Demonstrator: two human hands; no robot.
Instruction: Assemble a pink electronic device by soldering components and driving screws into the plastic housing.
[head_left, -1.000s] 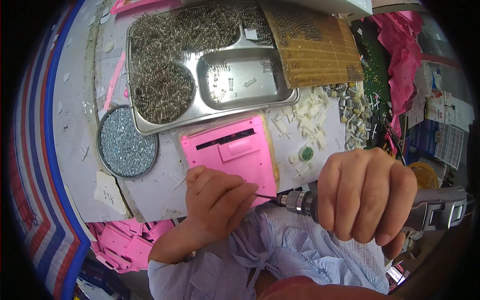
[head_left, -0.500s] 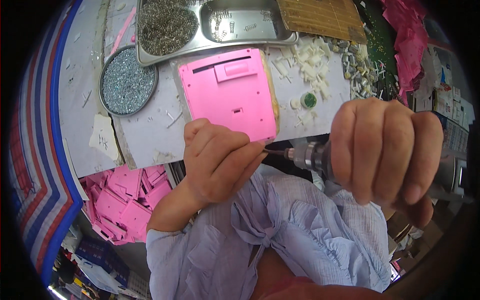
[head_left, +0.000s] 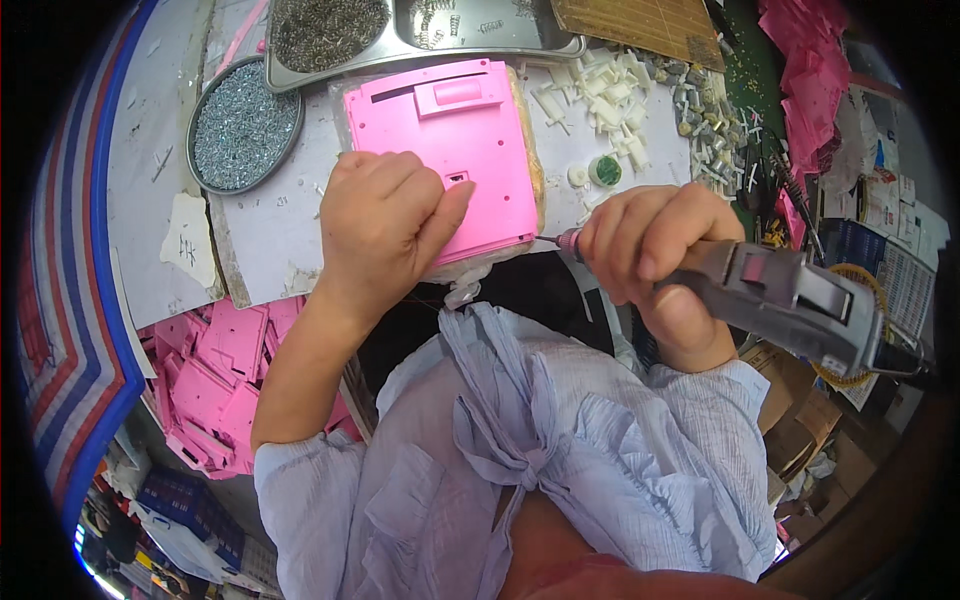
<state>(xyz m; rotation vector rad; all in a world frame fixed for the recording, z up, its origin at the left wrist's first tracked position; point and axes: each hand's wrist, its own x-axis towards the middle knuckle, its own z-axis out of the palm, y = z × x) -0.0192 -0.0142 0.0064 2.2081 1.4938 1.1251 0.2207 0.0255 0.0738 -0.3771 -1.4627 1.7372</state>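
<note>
A flat pink plastic casing (head_left: 478,140) with a slot near its far edge lies on the table in front of me. My left hand (head_left: 385,220) rests over the casing's near left part, fingers curled in and thumb along its face. Whatever those fingers may hold is hidden. In my right hand (head_left: 660,260) is a grey electric screwdriver (head_left: 790,300), tilted so that its thin bit points left. The bit's tip is at the casing's near right corner.
Beyond the casing stands a metal tray (head_left: 400,50) of springs. A round dish (head_left: 245,125) of small screws sits left; white plastic parts (head_left: 610,95) and a green-topped round piece (head_left: 605,170) lie right. Pink panels (head_left: 220,370) are piled below the table's left edge.
The screwdriver's bit has left the fingertips of my left hand and now meets the casing's corner. My left hand has moved left and farther onto the casing, and the screwdriver's body has come into view.
</note>
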